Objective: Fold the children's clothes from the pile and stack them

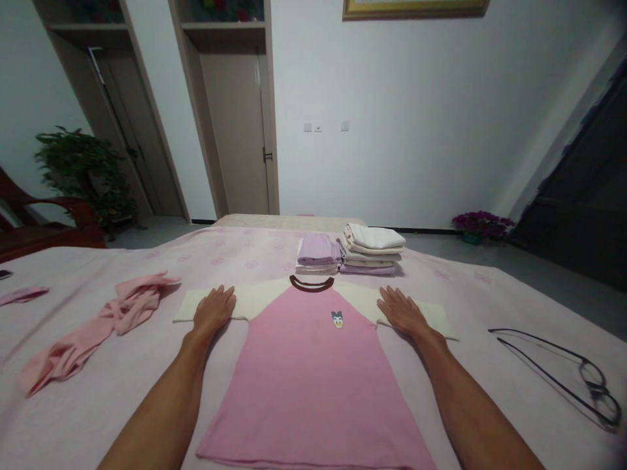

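A pink shirt point(313, 378) with cream sleeves, a dark brown collar and a small duck-face patch lies spread flat in front of me, its collar pointing away. On its left sleeve rests my left hand point(215, 307), palm down with the fingers stretched out. My right hand point(401, 308) lies flat on the other sleeve, fingers slightly apart. Neither hand grips the cloth. Just beyond the collar stand two stacks of folded cloth: a lower one with a lilac piece point(318, 250) on top, and a taller one topped by a white piece point(375, 236).
A crumpled pink garment point(117, 313) lies left on the pale pink cover point(255, 251). Black-framed glasses point(595, 390) sit at the right. At the far left edge are a phone point(4, 274) and a pink strip of cloth point(24, 296). A wooden chair point(49, 222) stands beyond.
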A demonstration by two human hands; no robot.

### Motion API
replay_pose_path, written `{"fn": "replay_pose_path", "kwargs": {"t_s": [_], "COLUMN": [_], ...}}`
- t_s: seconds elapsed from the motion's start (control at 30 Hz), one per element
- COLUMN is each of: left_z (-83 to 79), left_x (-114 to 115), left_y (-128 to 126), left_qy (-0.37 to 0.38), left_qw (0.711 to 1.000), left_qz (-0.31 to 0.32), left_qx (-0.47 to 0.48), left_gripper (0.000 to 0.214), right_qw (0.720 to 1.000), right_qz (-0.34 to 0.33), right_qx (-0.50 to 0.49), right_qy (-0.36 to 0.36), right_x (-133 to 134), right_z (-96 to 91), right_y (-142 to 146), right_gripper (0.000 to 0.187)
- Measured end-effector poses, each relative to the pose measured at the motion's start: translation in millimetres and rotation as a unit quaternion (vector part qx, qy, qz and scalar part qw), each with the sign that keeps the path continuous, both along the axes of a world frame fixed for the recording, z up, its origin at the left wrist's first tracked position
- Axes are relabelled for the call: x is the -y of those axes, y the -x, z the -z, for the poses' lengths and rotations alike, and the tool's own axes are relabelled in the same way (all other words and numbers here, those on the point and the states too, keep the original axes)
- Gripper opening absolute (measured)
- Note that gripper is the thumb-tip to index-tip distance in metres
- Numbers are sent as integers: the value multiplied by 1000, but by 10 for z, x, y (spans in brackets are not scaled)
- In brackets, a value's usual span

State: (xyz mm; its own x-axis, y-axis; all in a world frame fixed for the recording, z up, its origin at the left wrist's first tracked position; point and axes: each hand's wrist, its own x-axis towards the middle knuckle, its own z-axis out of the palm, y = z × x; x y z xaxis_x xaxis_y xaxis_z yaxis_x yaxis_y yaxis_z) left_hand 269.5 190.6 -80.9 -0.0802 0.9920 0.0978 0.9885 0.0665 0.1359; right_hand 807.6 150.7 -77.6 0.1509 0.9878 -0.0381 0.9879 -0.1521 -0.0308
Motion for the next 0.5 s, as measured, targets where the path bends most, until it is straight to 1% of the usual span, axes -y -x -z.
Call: {"fn": "replay_pose_path", "kwargs": {"t_s": [0.13, 0.23, 0.3, 0.4, 0.5], "left_z": [7, 58, 97, 134, 141], "left_x": [18, 10, -3, -15, -9], "left_y": [413, 704, 847, 953, 960], "left_qy": [15, 21, 18, 11, 7], "left_qw": [999, 996, 995, 994, 993], "left_qz": [-42, -80, -92, -100, -104], "left_qx": [-24, -38, -43, -50, -54], "left_gripper": [61, 66, 67, 66, 67], "right_qw": [999, 998, 997, 995, 993], "right_qz": [33, 52, 66, 85, 102], "right_qx": [20, 29, 36, 40, 37], "right_qy": [-6, -19, -28, -36, -46], "right_x": [87, 125, 137, 148, 156], "right_z": [30, 40, 46, 51, 58], "right_y": [-249, -381, -441, -485, -487], "right_gripper": [67, 67, 68, 69, 70]}}
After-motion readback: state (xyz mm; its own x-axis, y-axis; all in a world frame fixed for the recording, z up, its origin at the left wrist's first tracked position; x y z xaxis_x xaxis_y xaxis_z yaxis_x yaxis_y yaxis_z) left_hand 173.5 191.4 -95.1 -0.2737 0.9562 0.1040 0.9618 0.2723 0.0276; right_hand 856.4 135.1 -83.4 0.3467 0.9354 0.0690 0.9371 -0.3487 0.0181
